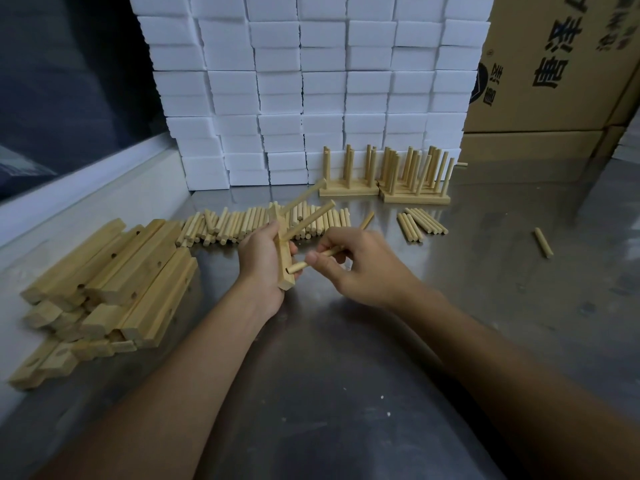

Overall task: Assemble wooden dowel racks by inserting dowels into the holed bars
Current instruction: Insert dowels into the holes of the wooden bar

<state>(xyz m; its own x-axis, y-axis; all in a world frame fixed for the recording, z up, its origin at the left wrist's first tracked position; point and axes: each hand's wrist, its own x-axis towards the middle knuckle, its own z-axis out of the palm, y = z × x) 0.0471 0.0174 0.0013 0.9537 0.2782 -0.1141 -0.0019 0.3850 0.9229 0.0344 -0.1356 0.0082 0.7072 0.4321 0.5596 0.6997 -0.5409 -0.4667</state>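
Upper right, a brown cardboard carton [554,64] bears black Chinese characters. At centre, the left hand [263,258] grips a pale wooden holed bar [282,258]; the right hand [356,265] pinches a round wooden dowel [313,261].

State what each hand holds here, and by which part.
The left hand grips a holed bar around its middle, two dowels already in it. The right hand pinches a loose dowel along its middle, its free end near the bar's lower end.

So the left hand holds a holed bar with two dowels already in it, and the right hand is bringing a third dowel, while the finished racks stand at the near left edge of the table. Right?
Not quite. The head view shows the finished racks standing at the far side, against the white blocks. The rest holds: the left hand holds the bar with two dowels, the right hand brings a third dowel.
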